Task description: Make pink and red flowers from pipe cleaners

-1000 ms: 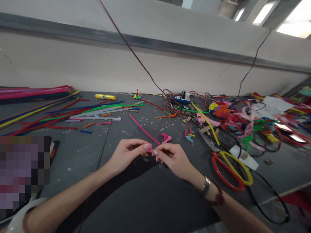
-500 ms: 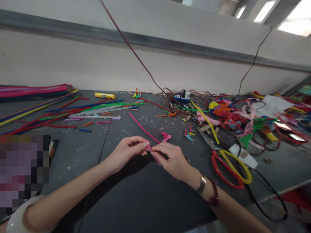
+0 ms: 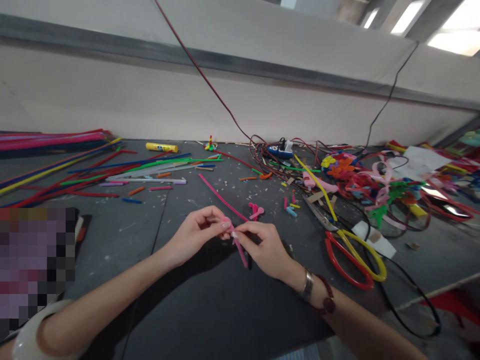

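Note:
My left hand point(image 3: 198, 232) and my right hand point(image 3: 262, 245) meet above the dark worktable point(image 3: 150, 225), their fingertips pinching a pink pipe cleaner point(image 3: 240, 250) from both sides. Its lower end hangs toward me below my right fingers. A pale pink bent part sits at the pinch, partly hidden by my fingers. Just beyond my hands lie a long pink pipe cleaner point(image 3: 221, 199) and a small pink twisted piece point(image 3: 255, 211).
Scissors with red and yellow handles point(image 3: 350, 260) lie to my right, beside tangled wires and a blue power strip point(image 3: 281, 152). Colourful pipe-cleaner bundles point(image 3: 52, 141) lie at left, with twisted shapes point(image 3: 386, 190) at right. A pixelated patch point(image 3: 33, 265) covers the lower left.
The pink pipe cleaner now extends downward from my fingers, more of it showing below the pinch. My hands have drawn slightly closer, and the view has shifted a little.

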The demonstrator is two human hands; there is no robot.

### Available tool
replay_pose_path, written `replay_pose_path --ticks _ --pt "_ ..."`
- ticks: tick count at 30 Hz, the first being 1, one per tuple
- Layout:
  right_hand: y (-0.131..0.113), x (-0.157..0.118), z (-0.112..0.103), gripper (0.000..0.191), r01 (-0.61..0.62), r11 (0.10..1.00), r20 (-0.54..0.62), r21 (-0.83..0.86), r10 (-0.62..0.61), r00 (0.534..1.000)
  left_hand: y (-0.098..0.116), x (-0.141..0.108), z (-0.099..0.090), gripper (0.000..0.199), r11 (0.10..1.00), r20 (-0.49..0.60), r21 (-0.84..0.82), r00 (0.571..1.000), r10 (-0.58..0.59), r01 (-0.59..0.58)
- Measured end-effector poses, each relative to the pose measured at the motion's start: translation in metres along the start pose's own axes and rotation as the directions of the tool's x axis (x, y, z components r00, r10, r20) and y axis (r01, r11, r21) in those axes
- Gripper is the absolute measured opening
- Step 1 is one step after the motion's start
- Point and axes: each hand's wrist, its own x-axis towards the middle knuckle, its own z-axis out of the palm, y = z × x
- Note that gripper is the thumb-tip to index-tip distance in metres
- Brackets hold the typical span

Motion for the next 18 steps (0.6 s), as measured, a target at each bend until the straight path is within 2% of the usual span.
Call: replay_pose_path --ticks 2,3,5,8,9,11,15,17,18 --pt "0.0010 0.0011 0.0000 0.016 -0.149 0.970 0.062 0.191 0.140 0.988 -0.0007 0.0000 -0.0009 0.008 0.999 -0.003 0.035 1.000 0.026 -0.026" --pt "0.0019 0.0019 -0.0001 0.017 -0.242 0.921 0.118 0.304 0.216 0.969 -0.0013 0.0001 -0.0014 0.008 0.999 -0.001 0.036 0.999 0.036 -0.036" --pt "0.0040 0.0037 -0.0009 0.019 -0.411 0.764 0.260 0.498 0.320 0.911 -0.0029 0.0007 -0.0024 0.007 0.999 0.012 0.013 0.999 0.047 -0.047" --pt "0.0065 0.0056 -0.0026 0.020 -0.557 0.534 0.427 0.635 0.358 0.830 -0.0047 0.0017 -0.0036 0.005 0.998 0.035 -0.012 0.998 0.054 -0.054" --pt "0.0069 0.0059 -0.0030 0.020 -0.582 0.492 0.458 0.647 0.359 0.813 -0.0050 0.0020 -0.0039 0.005 0.998 0.040 -0.011 0.998 0.055 -0.054" --pt "0.0069 0.0059 -0.0032 0.020 -0.594 0.479 0.474 0.646 0.358 0.805 -0.0049 0.0022 -0.0044 0.005 0.999 0.044 -0.003 0.998 0.054 -0.054" --pt "0.0056 0.0050 -0.0026 0.019 -0.535 0.535 0.404 0.654 0.350 0.845 -0.0031 0.0009 -0.0044 0.005 0.999 0.049 0.013 0.998 0.042 -0.042" --pt "0.0061 0.0051 -0.0037 0.018 -0.572 0.460 0.455 0.679 0.347 0.820 -0.0015 -0.0007 -0.0035 0.005 0.998 0.067 0.035 0.997 0.049 -0.052" --pt "0.0070 0.0053 -0.0047 0.018 -0.618 0.387 0.518 0.684 0.340 0.785 -0.0007 -0.0017 -0.0029 0.004 0.997 0.078 0.052 0.995 0.060 -0.064"
